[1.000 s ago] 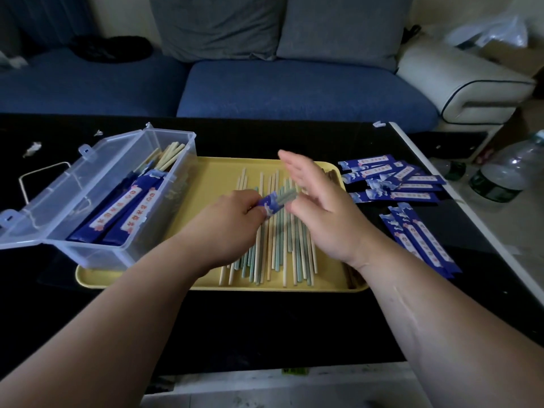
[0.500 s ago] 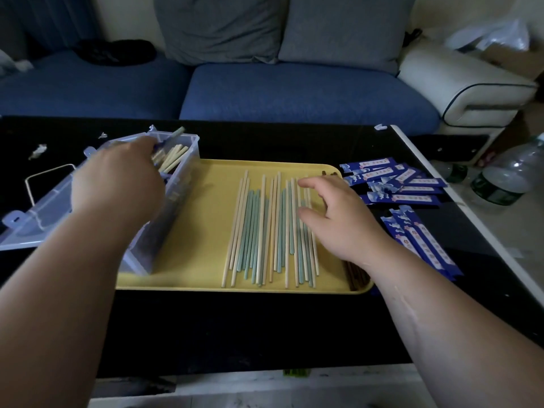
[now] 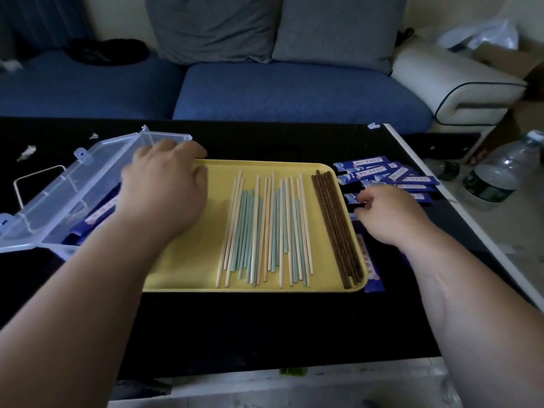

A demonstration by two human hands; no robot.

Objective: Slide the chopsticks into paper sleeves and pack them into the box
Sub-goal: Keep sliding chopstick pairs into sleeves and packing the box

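**A:** What's the step in hand?

**B:** Fetching a wrapper. The right hand [image 3: 385,213] is out past the tray [image 3: 217,169], among the paper sleeves [image 3: 397,175] scattered on the bench [image 3: 265,325]. Its fingertips [image 3: 362,201] look pinched on the end of one sleeve [image 3: 348,198]. The left hand [image 3: 164,187] hovers slack over the tray-side edge of the box [image 3: 73,184], with nothing in it that I can see.

**A:** And the chopsticks?

**B:** The pale and green chopsticks [image 3: 265,225] lie bare in a row on the tray, with a brown set [image 3: 335,225] along its right edge. A few sleeved pairs [image 3: 98,213] already lie in the box.

**A:** So how is it done well?

**B:** Lift one sleeve only; they overlap, so a neighbour may drag along. Grip it near the open end so the mouth can be spread. I'd have the left hand pick a matched pair, tips level, and feed both in together, straight along the sleeve. Thin paper will likely crumple or tear if they go in skewed.
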